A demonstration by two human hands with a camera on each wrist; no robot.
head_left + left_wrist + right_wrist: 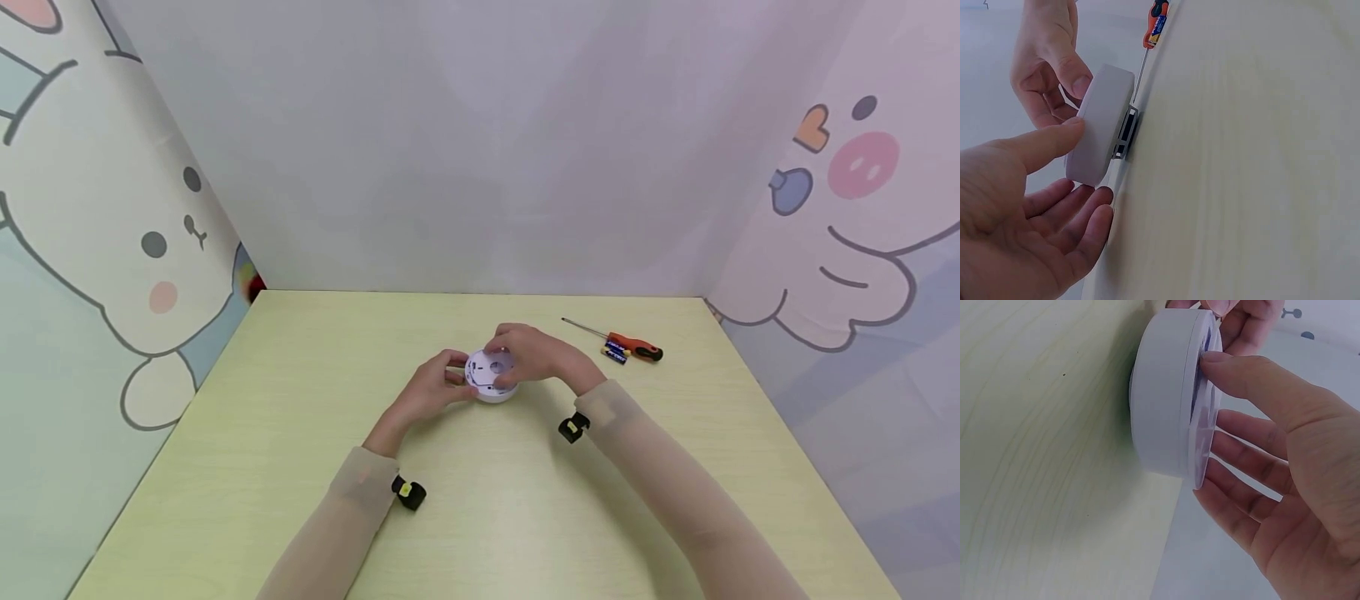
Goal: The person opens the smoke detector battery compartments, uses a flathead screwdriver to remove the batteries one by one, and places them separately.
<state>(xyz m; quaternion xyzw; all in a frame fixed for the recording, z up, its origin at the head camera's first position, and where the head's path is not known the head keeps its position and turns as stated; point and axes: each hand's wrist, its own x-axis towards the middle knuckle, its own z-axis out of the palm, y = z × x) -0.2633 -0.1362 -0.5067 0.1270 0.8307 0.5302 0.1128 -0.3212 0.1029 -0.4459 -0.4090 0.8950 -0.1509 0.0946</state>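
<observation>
A round white plastic device with a printed face and a hole near its middle is held low over the table. My left hand grips its left side, thumb at the near edge and fingers round the far edge. From the right, my right hand pinches the printed face, its thumb on the face and its fingers at the rim. In the left wrist view, a grey frame with dark slots sticks out under the device. The right wrist view shows a thin plate along the face, standing slightly off the body.
An orange-and-black screwdriver lies to the right, its shaft pointing back left. Blue batteries lie against its handle. Pale fabric with cartoon animals encloses the wooden table at the back and sides.
</observation>
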